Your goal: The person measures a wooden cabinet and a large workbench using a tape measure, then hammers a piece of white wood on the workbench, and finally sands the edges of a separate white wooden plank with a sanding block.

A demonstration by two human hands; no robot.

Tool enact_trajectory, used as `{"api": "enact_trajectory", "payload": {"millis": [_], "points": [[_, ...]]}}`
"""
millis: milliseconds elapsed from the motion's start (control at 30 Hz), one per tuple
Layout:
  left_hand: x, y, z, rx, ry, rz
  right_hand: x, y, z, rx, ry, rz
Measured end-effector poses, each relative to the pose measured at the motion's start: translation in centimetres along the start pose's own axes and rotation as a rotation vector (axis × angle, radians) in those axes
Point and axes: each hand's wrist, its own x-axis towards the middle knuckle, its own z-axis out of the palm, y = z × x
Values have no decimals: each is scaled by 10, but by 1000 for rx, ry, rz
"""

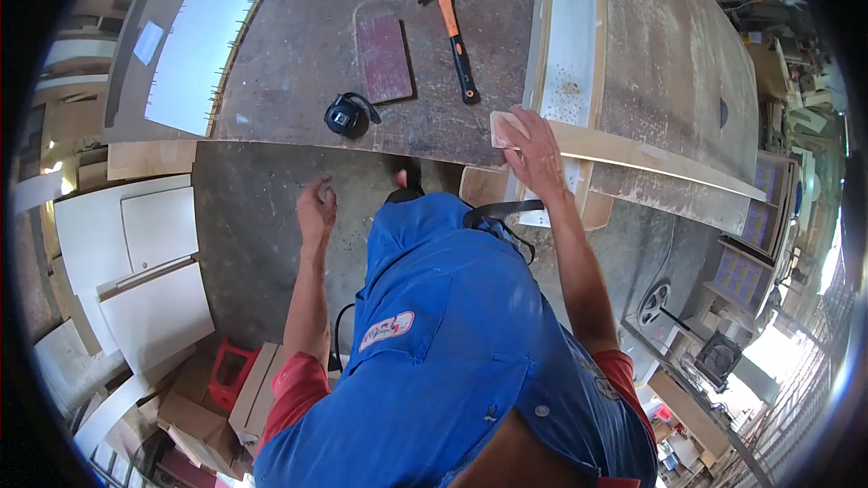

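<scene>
My right hand (pixel 536 149) grips a small pale block (pixel 503 130) at the front edge of the worn brown workbench (pixel 291 81). What the block is made of cannot be told. Over the floor, left of my body, my left hand (pixel 317 210) hangs empty with its fingers loosely curled. A claw hammer (pixel 453 41) with an orange and black handle lies on the bench. Beside it are a flat dark red rectangular block (pixel 384 59) and a black tape measure (pixel 346 115) near the front edge.
A white panel (pixel 196 47) with a row of nails or pins along its edge lies at the left. White and wooden boards (pixel 569 34) run along the bench's right part, with a pale wooden strip (pixel 651 159) across them. White panels (pixel 159 312) and a red stool (pixel 227 373) stand at lower left.
</scene>
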Motion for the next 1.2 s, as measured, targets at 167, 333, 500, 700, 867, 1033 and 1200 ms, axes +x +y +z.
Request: {"api": "enact_trajectory", "payload": {"millis": [167,333,500,700,867,1033,1200], "points": [[26,49,-21,-225,245,71,22,-2,-27,300,-105,43],[73,129,-21,-376,220,455,34,8,-20,409,-255,138],[124,172,28,-219,195,379,41,9,-8,529,-238,250],[150,196,80,147,350,96,12,13,11,317,178,188],[146,205,74,-46,350,219,-19,17,19,225,298,241],[127,249,68,-449,-46,491,-32,6,16,155,351,308],[145,274,94,-76,-33,807,-34,-6,18,198,372,340]]}}
